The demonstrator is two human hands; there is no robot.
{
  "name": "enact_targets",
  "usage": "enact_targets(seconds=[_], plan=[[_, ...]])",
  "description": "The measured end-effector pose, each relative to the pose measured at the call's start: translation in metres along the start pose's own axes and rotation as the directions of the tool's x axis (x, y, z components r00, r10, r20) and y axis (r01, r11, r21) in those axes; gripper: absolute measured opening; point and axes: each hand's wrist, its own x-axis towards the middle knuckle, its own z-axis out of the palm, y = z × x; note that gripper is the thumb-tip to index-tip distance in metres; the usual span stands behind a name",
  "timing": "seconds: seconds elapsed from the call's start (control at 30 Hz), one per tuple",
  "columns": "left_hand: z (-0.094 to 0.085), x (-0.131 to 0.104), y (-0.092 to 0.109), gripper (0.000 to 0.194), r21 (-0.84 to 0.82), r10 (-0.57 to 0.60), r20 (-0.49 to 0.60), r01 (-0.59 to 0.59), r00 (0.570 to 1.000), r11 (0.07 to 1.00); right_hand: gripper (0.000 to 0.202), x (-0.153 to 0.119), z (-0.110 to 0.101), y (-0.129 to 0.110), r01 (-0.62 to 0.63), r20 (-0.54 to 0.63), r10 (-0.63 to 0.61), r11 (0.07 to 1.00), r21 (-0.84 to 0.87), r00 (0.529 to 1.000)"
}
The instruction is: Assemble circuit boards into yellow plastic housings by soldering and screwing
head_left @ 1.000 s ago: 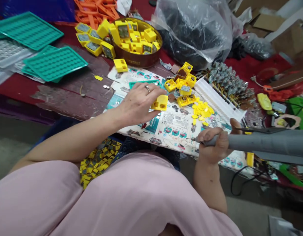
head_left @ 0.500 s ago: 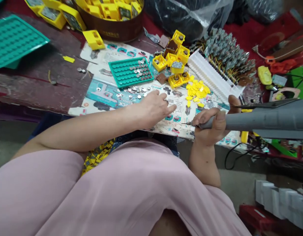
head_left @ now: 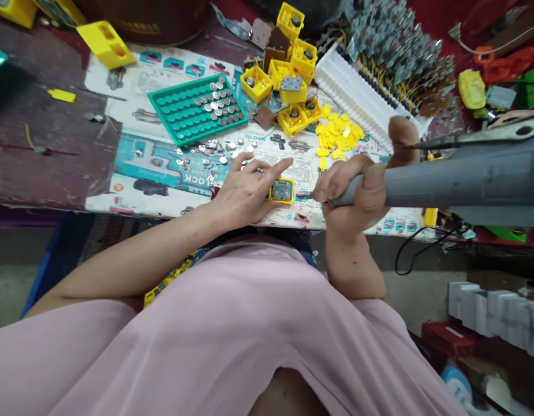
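My left hand (head_left: 249, 190) rests on the printed board (head_left: 141, 199), its thumb and fingers around a small yellow case (head_left: 282, 190) with a grey inside. In my right hand (head_left: 357, 188) is a grey power screwdriver (head_left: 457, 188), its thin tip pointing left, just right of the case. Beyond my left hand lies a green tray (head_left: 175, 115), partly filled with round metal cells. Loose cells (head_left: 223, 160) are scattered between tray and hand. A pile of yellow tabs (head_left: 338, 133) lies beyond my right hand.
Several yellow cases (head_left: 292, 118) stand behind the tabs. A white rack (head_left: 357, 86) and a heap of grey wired parts (head_left: 392, 52) are at the back right. A brown round container (head_left: 149, 23) is at the back left. A black cable (head_left: 405, 251) hangs at the right edge.
The yellow case, hidden before, now shows at my left hand's fingers. The screwdriver tip has come closer to that hand. The view has shifted, with the tray appearing further left and higher.
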Motion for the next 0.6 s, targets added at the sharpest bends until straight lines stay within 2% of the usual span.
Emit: enact_targets(seconds=[0.17,0.27,0.4,0.53,0.6], plan=[[0.008,0.002,0.001,0.073,-0.021,-0.002,-0.041,0.001,0.999,1.000,0.045,-0.005,0.016,0.002,-0.120,0.095,0.133,0.984,-0.135,0.987],[0.009,0.003,0.001,0.072,-0.023,-0.001,-0.047,0.000,0.999,1.000,0.040,-0.005,0.019,0.007,-0.097,0.130,0.105,0.993,-0.063,0.986],[0.009,0.003,0.000,0.072,-0.029,0.000,-0.052,-0.001,0.999,1.000,0.033,-0.003,0.023,0.012,-0.059,0.115,0.058,0.998,0.004,0.992],[0.009,0.004,0.000,0.068,-0.005,0.022,-0.057,-0.022,0.998,1.000,0.036,-0.003,0.021,0.009,-0.068,0.146,0.069,0.998,-0.014,0.987],[0.009,0.005,-0.001,0.066,0.002,0.038,-0.066,-0.038,0.997,0.999,0.030,-0.004,0.018,0.009,-0.075,0.180,0.079,0.997,-0.029,0.980]])
